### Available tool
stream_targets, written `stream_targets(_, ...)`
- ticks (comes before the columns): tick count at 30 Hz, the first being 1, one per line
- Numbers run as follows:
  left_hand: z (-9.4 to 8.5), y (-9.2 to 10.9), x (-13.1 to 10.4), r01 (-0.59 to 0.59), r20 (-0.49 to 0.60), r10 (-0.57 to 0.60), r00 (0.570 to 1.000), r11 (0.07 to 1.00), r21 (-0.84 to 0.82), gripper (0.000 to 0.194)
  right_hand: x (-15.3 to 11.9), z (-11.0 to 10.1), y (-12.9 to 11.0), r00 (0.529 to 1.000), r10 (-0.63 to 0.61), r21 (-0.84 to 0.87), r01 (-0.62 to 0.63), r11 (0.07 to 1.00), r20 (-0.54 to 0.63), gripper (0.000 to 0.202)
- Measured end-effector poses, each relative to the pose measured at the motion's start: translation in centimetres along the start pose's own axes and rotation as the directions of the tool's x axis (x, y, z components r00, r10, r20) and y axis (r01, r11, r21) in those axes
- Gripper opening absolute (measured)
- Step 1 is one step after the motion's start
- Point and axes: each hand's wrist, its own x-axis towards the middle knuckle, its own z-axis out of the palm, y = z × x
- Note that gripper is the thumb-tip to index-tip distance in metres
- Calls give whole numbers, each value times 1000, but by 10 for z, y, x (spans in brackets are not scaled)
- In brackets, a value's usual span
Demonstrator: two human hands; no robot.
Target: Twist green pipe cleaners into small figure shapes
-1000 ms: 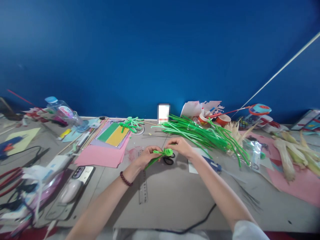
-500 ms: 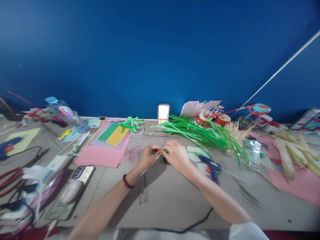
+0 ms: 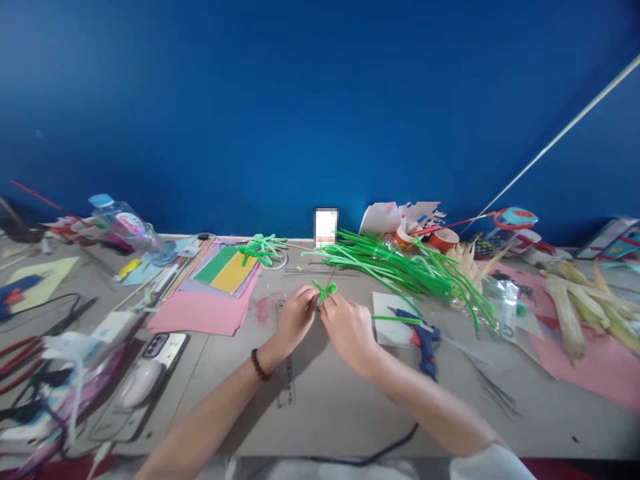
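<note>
In the middle of the table my left hand (image 3: 297, 319) and my right hand (image 3: 347, 328) meet over a bent green pipe cleaner (image 3: 326, 291). Its loops stick up above my fingertips, and the lower part is hidden by them. Fingers of both hands are pinched closed on it. To the right of my right hand, a straight green pipe cleaner (image 3: 400, 321) lies across a white card (image 3: 387, 301) and the tip of a blue glue gun (image 3: 425, 340). Beneath my left wrist runs a clear ruler (image 3: 287, 387).
A heap of green pipe cleaners (image 3: 400, 263) spreads at the back right. Pink paper (image 3: 200, 317) with coloured sheets lies left, near a bunch of shaped green pipe cleaners (image 3: 263, 250). A phone (image 3: 117, 420) and mouse (image 3: 143, 383) are nearer. Corn husks (image 3: 575, 313) lie far right.
Both hands have turned, bringing the looped green pipe cleaner into view above the fingertips. My right hand has dropped slightly, showing more of the white card and straight pipe cleaner.
</note>
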Motion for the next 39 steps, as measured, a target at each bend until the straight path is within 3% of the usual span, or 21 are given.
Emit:
stream_targets(4, 0, 0, 4, 26, -26, -26, 999, 1000, -10, 16, -9, 3, -9, 999, -43, -67, 43, 997, 0, 17)
stream_targets(6, -1, 0, 7, 116, -47, -121, 992, 988, -105, 13, -12, 5, -13, 998, -58, -86, 56, 995, -28, 19)
stream_targets(8, -2, -1, 9, 262, -65, -286, 956, 933, -247, 11, -12, 9, -14, 995, -78, -88, 73, 993, -58, 20)
stream_targets(11, -2, -3, 13, 468, -17, -542, 840, 739, -485, 10, -10, 17, -13, 992, -81, -69, 75, 995, -93, 16)
stream_targets(13, -3, -3, 14, 540, 84, -634, 769, 574, -615, 10, -7, 22, -11, 991, -72, -49, 67, 997, -111, 14)
stream_targets(16, -6, 0, 15, 586, 239, -652, 719, 384, -714, 12, -3, 23, -7, 992, -68, 3, 69, 998, -110, 15)
stream_targets(21, -12, 1, 18, 601, 379, -603, 702, 216, -770, 7, 6, 9, 9, 995, 6, 91, 3, 996, -97, 20)
stream_targets(25, -14, 1, 21, 623, 487, -631, 604, -7, -782, 7, 17, 4, 26, 995, 52, 204, -35, 978, -81, 17)
stream_targets(28, -14, 3, 21, 603, 555, -563, 612, -122, -788, 6, 23, 5, 33, 997, 77, 367, -67, 928, -12, 16)
stream_targets(32, -15, 8, 20, 578, 588, -503, 634, -196, -792, 12, 25, 8, 31, 988, 145, 574, -149, 805, 52, 19)
stream_targets(35, -18, 11, 22, 548, 561, -527, 638, -200, -812, 13, 24, 17, 27, 978, 191, 700, -191, 688, 80, 24)
stream_targets(37, -20, 11, 21, 540, 537, -543, 645, -174, -824, 15, 26, 30, 27, 977, 155, 786, -213, 580, 149, 28)
stream_targets(39, -21, 9, 20, 551, 520, -519, 679, -108, -827, 18, 32, 45, 30, 967, 116, 839, -256, 481, 228, 30)
